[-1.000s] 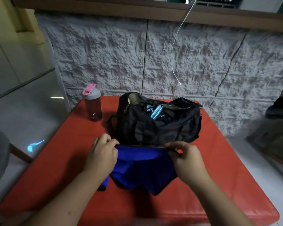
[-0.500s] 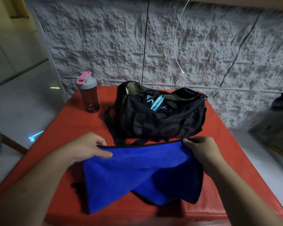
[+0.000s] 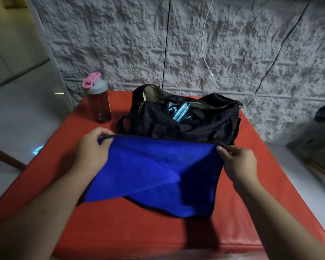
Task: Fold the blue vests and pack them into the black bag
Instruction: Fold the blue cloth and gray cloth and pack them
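A blue vest (image 3: 154, 171) with black trim is stretched out in front of me, its lower part drooping onto the red table (image 3: 158, 231). My left hand (image 3: 91, 151) pinches its upper left corner. My right hand (image 3: 238, 162) pinches the upper right corner. Just behind the vest stands the black bag (image 3: 186, 119), unzipped and open at the top, with light blue items showing inside.
A bottle (image 3: 98, 102) with a grey lid and pink loop stands at the table's back left, beside the bag. A rough white wall (image 3: 195, 44) rises right behind the table, with a thin white cable (image 3: 204, 40) hanging down it. Floor lies on both sides.
My hands have moved apart, spreading the bunched vest into a wide sheet. The view has also tilted down and closer to the table.
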Available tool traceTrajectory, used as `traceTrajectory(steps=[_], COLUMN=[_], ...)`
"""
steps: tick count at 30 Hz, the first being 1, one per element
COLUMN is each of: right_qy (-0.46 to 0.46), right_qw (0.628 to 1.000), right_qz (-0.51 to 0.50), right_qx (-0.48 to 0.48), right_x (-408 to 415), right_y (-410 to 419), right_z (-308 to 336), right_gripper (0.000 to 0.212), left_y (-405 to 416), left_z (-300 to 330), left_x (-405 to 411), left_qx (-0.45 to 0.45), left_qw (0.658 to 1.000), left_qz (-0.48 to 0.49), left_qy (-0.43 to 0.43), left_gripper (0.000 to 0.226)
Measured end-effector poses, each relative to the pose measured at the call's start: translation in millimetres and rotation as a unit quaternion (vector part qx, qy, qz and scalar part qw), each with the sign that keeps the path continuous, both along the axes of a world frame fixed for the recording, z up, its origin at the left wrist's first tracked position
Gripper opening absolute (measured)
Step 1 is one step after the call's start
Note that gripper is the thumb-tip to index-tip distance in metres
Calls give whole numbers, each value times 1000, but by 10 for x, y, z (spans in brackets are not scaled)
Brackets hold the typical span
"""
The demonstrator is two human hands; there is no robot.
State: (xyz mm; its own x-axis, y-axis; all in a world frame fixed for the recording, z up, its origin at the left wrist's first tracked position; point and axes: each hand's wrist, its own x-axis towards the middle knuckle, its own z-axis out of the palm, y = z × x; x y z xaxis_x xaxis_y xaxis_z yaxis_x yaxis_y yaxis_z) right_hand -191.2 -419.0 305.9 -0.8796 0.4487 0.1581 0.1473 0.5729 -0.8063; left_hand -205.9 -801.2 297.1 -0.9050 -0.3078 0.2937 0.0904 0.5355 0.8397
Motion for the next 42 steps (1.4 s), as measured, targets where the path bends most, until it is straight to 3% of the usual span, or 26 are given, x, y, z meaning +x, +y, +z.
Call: traceTrajectory(steps=[3,6,10,12,16,19,22,27,33,42], right_qy=[-26,-30,-28,-80,-135,-126,-107,-142,-143,-108], right_qw=[994,996,986,980,968,965,966,951,947,968], right_qz=[24,53,128,174,198,215,209,212,205,136], right_qx=[-107,-68,-103,-61,74,78,112,175,200,181], right_x=[-2,83,354,495,771,943,1000,906,826,625], right_y=[-79,-105,-130,-118,-227,-474,-648,-657,-563,-89], right_z=[-49,-27,71,37,-205,-412,-552,-609,-628,-388], right_gripper=[11,9,16,20,18,16,15,18,19,12], left_y=[51,58,-28,-73,-89,57,152,79,95,80], left_z=[23,-53,-131,-180,-378,-469,-535,-602,-586,-606], left_x=[68,112,193,263,439,578,658,570,440,575], left_qx=[-49,-19,29,-9,-180,-185,-218,-255,-212,-221], left_qw=[999,999,998,997,974,962,947,952,975,973], left_qz=[-10,-10,-44,-71,-138,-190,-233,-165,-63,-69], left_qy=[12,-28,-36,-42,-30,-69,-50,-49,4,4], left_gripper=[29,31,40,45,47,46,43,43,37,36])
